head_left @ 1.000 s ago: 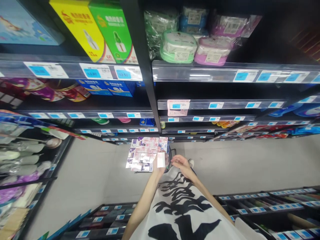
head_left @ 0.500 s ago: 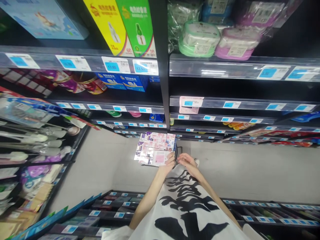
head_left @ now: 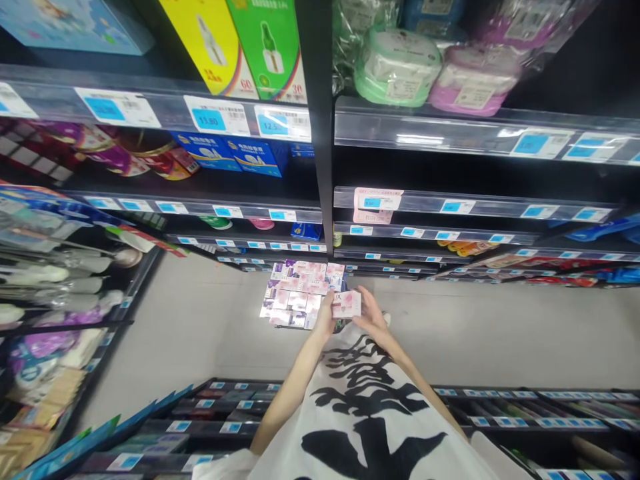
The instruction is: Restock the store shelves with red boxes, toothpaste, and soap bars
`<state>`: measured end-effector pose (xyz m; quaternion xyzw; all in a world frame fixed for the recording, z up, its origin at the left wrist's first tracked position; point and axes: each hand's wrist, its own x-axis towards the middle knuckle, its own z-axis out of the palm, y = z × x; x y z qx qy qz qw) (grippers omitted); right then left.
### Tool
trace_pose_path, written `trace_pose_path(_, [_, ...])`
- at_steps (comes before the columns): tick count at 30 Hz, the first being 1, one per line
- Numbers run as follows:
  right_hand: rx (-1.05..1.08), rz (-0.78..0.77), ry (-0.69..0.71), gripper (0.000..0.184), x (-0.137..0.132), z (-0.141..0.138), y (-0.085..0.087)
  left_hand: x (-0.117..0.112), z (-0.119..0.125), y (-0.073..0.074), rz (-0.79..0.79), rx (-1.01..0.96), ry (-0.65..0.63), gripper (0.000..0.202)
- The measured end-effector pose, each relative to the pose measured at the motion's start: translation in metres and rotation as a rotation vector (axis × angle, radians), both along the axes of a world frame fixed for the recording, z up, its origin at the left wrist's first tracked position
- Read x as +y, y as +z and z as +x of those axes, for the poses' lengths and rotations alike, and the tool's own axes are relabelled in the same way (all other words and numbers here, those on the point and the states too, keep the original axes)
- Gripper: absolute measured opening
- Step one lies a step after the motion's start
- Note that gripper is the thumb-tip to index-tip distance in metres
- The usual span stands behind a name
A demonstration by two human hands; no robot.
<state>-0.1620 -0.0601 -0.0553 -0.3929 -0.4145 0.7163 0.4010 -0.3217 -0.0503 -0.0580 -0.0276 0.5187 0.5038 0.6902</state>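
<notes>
Between my two hands is a small pink-and-white box (head_left: 347,304) with "LUX"-like lettering on its upper face. My left hand (head_left: 325,321) grips its left end, thumb along the near side. At the right end, the fingers of my right hand (head_left: 371,313) are closed round the box's edge. Just left of and beyond my hands lies a stack of similar pink, white and purple boxes (head_left: 295,293), packed closely on a low dark carrier that is mostly hidden beneath them.
Ahead rise shelves with price-tag rails (head_left: 390,233), a yellow box (head_left: 213,50), a green box (head_left: 270,53) and wrapped green soap cases (head_left: 397,67). Hanging utensils (head_left: 60,273) line the left. More shelves (head_left: 200,427) stand close behind me. Grey floor (head_left: 480,333) runs along the aisle.
My left hand has lifted a box off the stack and drawn it right, toward my body. My right hand has closed on its other end. The view has shifted slightly.
</notes>
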Motion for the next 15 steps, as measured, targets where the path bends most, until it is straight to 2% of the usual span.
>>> trace_pose_path(3, [-0.07,0.018,-0.02,0.086,0.003,-0.002,-0.004,-0.001,0.001,0.001,0.0,0.088,-0.031,0.038])
trace_pose_path(9, [-0.023,-0.202,-0.242,0.056,0.002,-0.003,-0.014,-0.007,-0.007,0.017,0.159,-0.007,-0.145,0.056])
trace_pose_path(12, [0.03,-0.241,-0.26,0.047,0.002,-0.001,-0.015,-0.011,-0.01,0.023,0.228,-0.01,-0.189,0.06])
trace_pose_path(15, [0.1,-0.275,-0.266,0.045,0.003,-0.001,-0.016,-0.013,-0.011,0.028,0.281,-0.011,-0.222,0.063])
